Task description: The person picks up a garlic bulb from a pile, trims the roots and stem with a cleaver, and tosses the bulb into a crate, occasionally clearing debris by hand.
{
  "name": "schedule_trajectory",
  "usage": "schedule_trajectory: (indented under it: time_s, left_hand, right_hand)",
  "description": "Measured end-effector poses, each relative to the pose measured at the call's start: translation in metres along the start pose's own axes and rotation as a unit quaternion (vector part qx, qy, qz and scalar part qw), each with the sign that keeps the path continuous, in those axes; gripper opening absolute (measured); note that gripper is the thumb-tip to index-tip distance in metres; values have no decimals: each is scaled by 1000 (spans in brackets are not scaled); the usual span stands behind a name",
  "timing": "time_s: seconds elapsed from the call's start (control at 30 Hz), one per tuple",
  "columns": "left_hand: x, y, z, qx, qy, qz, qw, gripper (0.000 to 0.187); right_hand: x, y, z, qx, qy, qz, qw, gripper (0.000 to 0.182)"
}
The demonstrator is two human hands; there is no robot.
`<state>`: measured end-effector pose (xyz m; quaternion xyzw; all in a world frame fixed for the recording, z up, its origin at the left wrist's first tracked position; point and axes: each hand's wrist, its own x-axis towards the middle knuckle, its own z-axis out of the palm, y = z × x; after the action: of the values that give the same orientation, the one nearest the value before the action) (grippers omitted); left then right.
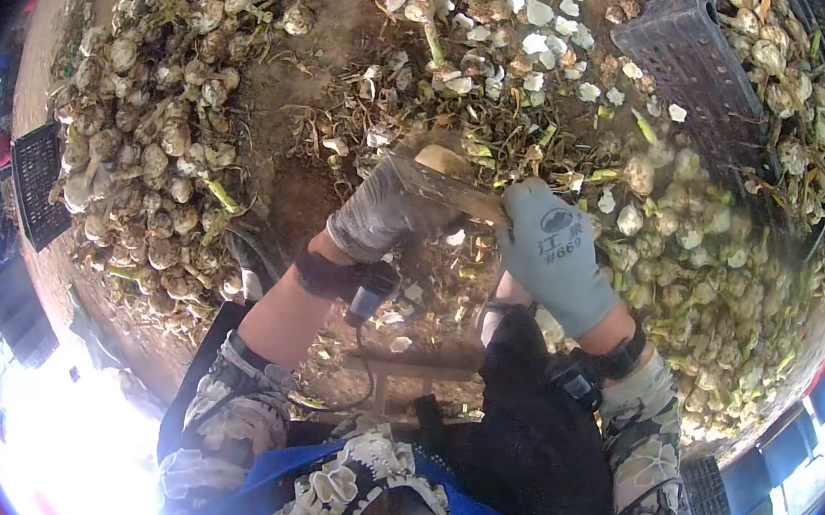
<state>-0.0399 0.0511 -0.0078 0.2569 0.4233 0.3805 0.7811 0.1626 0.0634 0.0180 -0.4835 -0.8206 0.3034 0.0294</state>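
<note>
Both my hands are gloved and meet near the middle of the head view. My right hand [554, 252], in a light grey glove with printing, is closed around the right end of a flat blade [448, 190]. My left hand [385, 212], in a dirtier grey glove, is behind the blade's left end, its fingers closed around a pale garlic bulb [443, 160]. The blade lies against the bulb's near side and hides part of the left fingers. Trimmed leaves and stalks [486, 135] lie just beyond the hands.
A large heap of garlic [164, 131] lies at left, another pile [720, 300] at right. A dark plastic crate [694, 66] stands at the upper right, a black crate [38, 184] at the far left. White peelings [546, 35] are scattered at the top.
</note>
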Motion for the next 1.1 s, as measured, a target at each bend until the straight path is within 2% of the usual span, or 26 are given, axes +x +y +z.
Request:
schedule_trajectory:
  time_s: [0.03,0.13,0.2,0.27,0.3,0.37,0.43,0.5,0.57,0.6,0.67,0.77,0.9,1.0,1.07,1.1]
  left_hand:
    - [-2,3,4,26,13,-14,999,65]
    - [18,-28,-16,199,-33,84,976,60]
    - [6,-24,-10,122,-14,22,992,56]
    - [4,-23,-3,-63,-15,-23,998,53]
    - [8,-31,-1,-209,-25,-36,977,52]
    - [9,-38,0,-245,-11,-24,969,50]
    - [5,-42,-6,-57,6,25,998,47]
    - [2,-58,-20,73,-24,80,994,39]
    - [3,-67,-21,97,-2,76,992,38]
    - [4,-72,-19,71,47,41,996,42]
    - [6,-62,-6,31,89,20,995,46]
    - [1,-38,11,39,78,73,993,40]
    - [-4,-28,17,181,75,169,966,27]
    - [-6,-35,15,235,102,183,949,19]
    - [-13,-48,7,201,139,153,958,22]
    - [-15,-36,19,112,128,150,974,25]
  right_hand:
    - [0,-1,0,2,1,1,1000,18]
    - [0,-5,-3,3,0,-8,1000,18]
    - [2,-6,-4,-2,-2,-9,1000,18]
    - [3,-7,-4,-10,-3,-2,1000,19]
    - [2,-7,-4,-9,-1,-6,1000,20]
    - [1,-6,-3,-7,3,-14,1000,20]
    - [1,-5,0,-14,0,-6,1000,20]
    - [2,-3,2,-16,-3,-1,1000,20]
    - [2,-2,5,-13,-6,1,1000,21]
    - [2,-1,6,-9,-5,-4,1000,21]
    - [2,2,9,0,-2,-13,1000,23]
    - [4,3,14,-6,17,-1,1000,26]
    - [3,13,23,16,42,-25,999,28]
    - [1,18,30,17,44,-33,998,28]
    - [1,18,31,3,10,-9,1000,27]
    - [-4,37,49,-65,-3,52,997,24]
